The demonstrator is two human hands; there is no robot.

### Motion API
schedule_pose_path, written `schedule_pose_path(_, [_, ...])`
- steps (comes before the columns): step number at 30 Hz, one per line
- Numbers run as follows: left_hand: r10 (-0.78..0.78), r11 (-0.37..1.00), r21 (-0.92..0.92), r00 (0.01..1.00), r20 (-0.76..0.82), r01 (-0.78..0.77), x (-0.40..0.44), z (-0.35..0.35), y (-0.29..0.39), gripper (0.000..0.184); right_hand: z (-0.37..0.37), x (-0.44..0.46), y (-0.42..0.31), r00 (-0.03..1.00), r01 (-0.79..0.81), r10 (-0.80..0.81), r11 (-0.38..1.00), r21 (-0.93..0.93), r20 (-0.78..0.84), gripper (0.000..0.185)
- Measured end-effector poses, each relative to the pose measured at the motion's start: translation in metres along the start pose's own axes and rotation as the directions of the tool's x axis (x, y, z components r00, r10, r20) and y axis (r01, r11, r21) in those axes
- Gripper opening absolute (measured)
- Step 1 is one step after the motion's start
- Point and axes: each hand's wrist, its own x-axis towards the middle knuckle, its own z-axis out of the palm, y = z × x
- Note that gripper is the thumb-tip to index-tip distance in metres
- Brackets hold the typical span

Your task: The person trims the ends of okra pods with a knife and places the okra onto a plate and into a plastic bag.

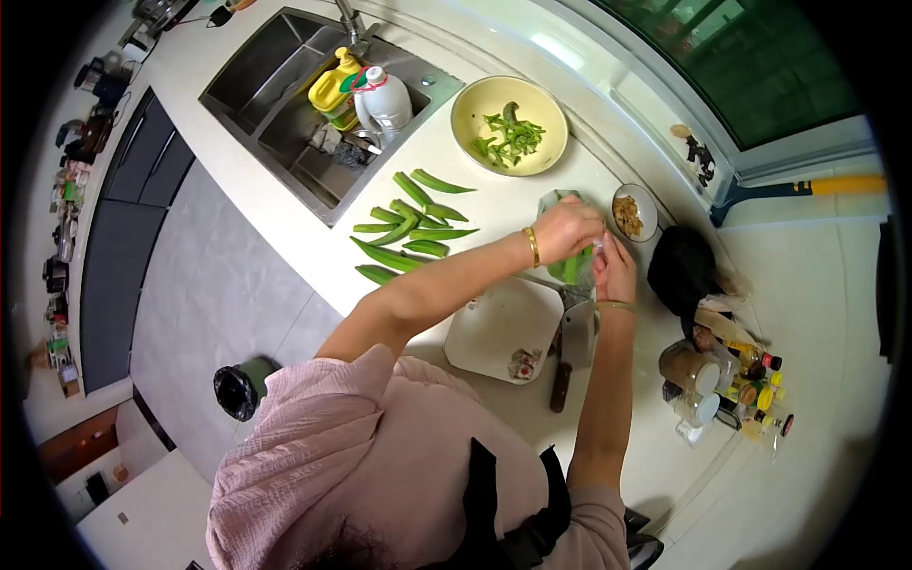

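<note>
My left hand [568, 227], with a gold bangle at its wrist, is closed with its fingertips pinching a thin clear plastic bag [573, 272]. My right hand [616, 270] is closed too, pinching the bag's gathered part close to the left fingertips. Something green shows through the plastic; the hands partly cover it. Several okra pods [408, 223] lie loose on the counter to the left. Nearer my body sits a white squarish tray [470, 344] with a small patterned or soiled patch in its corner. Beside it rests a cleaver [577, 334] with a wooden handle.
A cream bowl [465, 142] holds green vegetable pieces; a small bowl [650, 204] holds brownish pieces. The steel sink [275, 71] contains yellow and white bottles. A black bag [681, 269], jars [692, 370] and sauce bottles [760, 397] stand right. A bin [245, 388] is on the floor.
</note>
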Motion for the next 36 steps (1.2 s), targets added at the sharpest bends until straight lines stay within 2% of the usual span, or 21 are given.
schedule_pose_path(3, [-0.089,0.996,0.020,0.993,-0.079,0.091,-0.026,0.007,-0.001,0.012,0.009,-0.001,0.008,0.998,-0.054,0.053,0.998,-0.027,-0.017,0.019])
schedule_pose_path(5, [-0.182,0.983,-0.007,0.959,-0.215,0.185,-0.040,0.010,0.003,0.016,0.015,0.001,0.014,0.996,-0.086,0.084,0.994,-0.067,-0.037,0.018])
schedule_pose_path(7, [-0.240,0.970,-0.013,0.944,-0.226,0.244,-0.046,0.008,0.008,0.016,0.014,0.005,0.018,0.994,0.024,-0.048,0.973,-0.230,-0.099,0.016])
schedule_pose_path(9, [-0.295,0.951,-0.004,0.902,-0.314,0.310,-0.050,0.010,0.008,0.014,0.009,0.012,0.028,0.992,0.069,-0.094,0.966,-0.250,-0.089,0.012])
schedule_pose_path(11, [-0.324,0.939,-0.007,0.882,-0.342,0.342,-0.049,0.006,0.010,0.012,0.001,0.026,0.046,0.931,0.330,-0.360,0.902,-0.279,-0.060,0.011])
schedule_pose_path(12, [-0.355,0.920,0.027,0.862,-0.363,0.390,-0.048,0.003,0.010,0.011,0.006,0.025,0.045,0.930,0.331,-0.362,0.900,-0.284,-0.061,0.011])
schedule_pose_path(14, [-0.392,0.892,0.053,0.825,-0.407,0.449,-0.047,-0.004,0.010,0.011,0.010,0.020,0.044,0.828,0.389,-0.552,0.688,-0.613,-0.094,0.010])
schedule_pose_path(17, [-0.457,0.825,0.118,0.776,-0.435,0.552,-0.059,-0.005,0.000,0.008,0.007,0.024,0.054,0.765,0.359,-0.606,0.681,-0.638,-0.216,0.009])
schedule_pose_path(18, [-0.489,0.806,0.133,0.776,-0.398,0.576,-0.064,-0.006,-0.002,0.006,0.005,0.024,0.058,0.754,0.356,-0.615,0.678,-0.643,-0.230,0.009])
schedule_pose_path(20, [-0.515,0.794,0.146,0.780,-0.355,0.590,-0.068,-0.008,-0.003,0.007,0.004,0.022,0.062,0.778,0.234,-0.564,0.668,-0.706,-0.276,0.007])
schedule_pose_path(21, [-0.589,0.746,0.152,0.749,-0.304,0.648,-0.068,-0.009,-0.002,0.010,0.005,0.021,0.062,0.771,0.233,-0.570,0.668,-0.707,-0.284,0.007])
schedule_pose_path(23, [-0.659,0.695,0.163,0.711,-0.248,0.701,-0.067,-0.011,-0.002,0.014,0.007,0.018,0.063,0.778,0.254,-0.554,0.708,-0.658,-0.296,0.006])
schedule_pose_path(25, [-0.610,0.776,0.090,0.779,-0.144,0.625,-0.062,-0.014,-0.004,0.019,0.001,0.022,0.067,0.780,0.294,-0.549,0.745,-0.599,-0.300,0.005])
schedule_pose_path(27, [-0.595,0.794,0.061,0.794,-0.122,0.604,-0.058,-0.014,-0.001,0.017,-0.002,0.024,0.068,0.801,0.434,-0.551,0.805,-0.405,-0.237,0.004])
schedule_pose_path(28, [-0.591,0.805,-0.018,0.800,-0.099,0.593,-0.056,-0.013,-0.001,0.016,0.004,0.017,0.058,0.796,0.436,-0.554,0.804,-0.404,-0.243,0.004])
schedule_pose_path(29, [-0.589,0.808,-0.096,0.805,-0.077,0.582,-0.054,-0.013,0.000,0.016,0.010,0.009,0.047,0.903,0.356,-0.378,0.924,-0.137,-0.204,0.005])
schedule_pose_path(30, [-0.590,0.807,-0.093,0.804,-0.077,0.583,-0.054,-0.009,0.000,0.016,0.016,0.001,0.038,0.974,0.215,-0.203,0.968,0.129,-0.104,0.006])
schedule_pose_path(32, [-0.725,0.588,-0.512,0.689,0.010,0.626,-0.055,0.004,0.001,0.016,0.016,0.000,0.033,0.988,0.154,-0.144,0.963,0.220,-0.059,0.007])
schedule_pose_path(33, [-0.788,0.438,-0.573,0.603,0.126,0.692,-0.050,-0.002,0.007,0.016,0.017,0.004,0.032,0.996,0.086,-0.090,0.948,0.306,-0.004,0.009])
schedule_pose_path(34, [-0.800,0.362,-0.709,0.592,0.097,0.605,-0.052,0.008,0.005,0.016,0.017,0.007,0.032,0.994,0.103,-0.106,0.958,0.266,-0.001,0.009])
schedule_pose_path(36, [-0.777,0.454,-0.686,0.630,0.008,0.569,-0.054,0.016,0.004,0.016,0.012,0.008,0.031,0.993,0.110,-0.115,0.979,0.170,0.019,0.009])
